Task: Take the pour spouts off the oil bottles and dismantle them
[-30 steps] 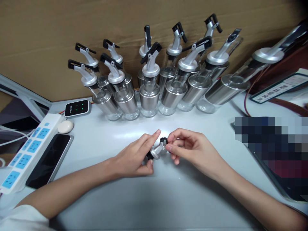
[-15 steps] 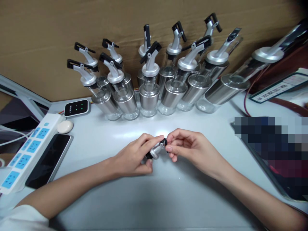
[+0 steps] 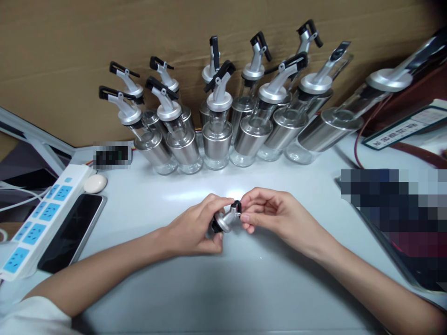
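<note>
Low over the grey table, a silver pourer spout with a black lever and black stopper is held tilted between both hands. My left hand is closed around its stopper end, the index finger stretched along the top to the black tip. With thumb and fingers, my right hand pinches the black lever on the spout's right side. My fingers hide part of the stopper and of the lever. Behind the hands stand several glass bottles with steel sleeves, each topped with a similar pourer.
A white power strip, a black phone and a round cream-coloured case lie at the left. A pixelated device is behind them. On the right is a dark-edged, partly pixelated flat object. Brown cardboard closes off the back.
My left index finger has drawn back slightly from the spout's tip, baring more of the spout. The right hand keeps its pinch almost in the same place.
</note>
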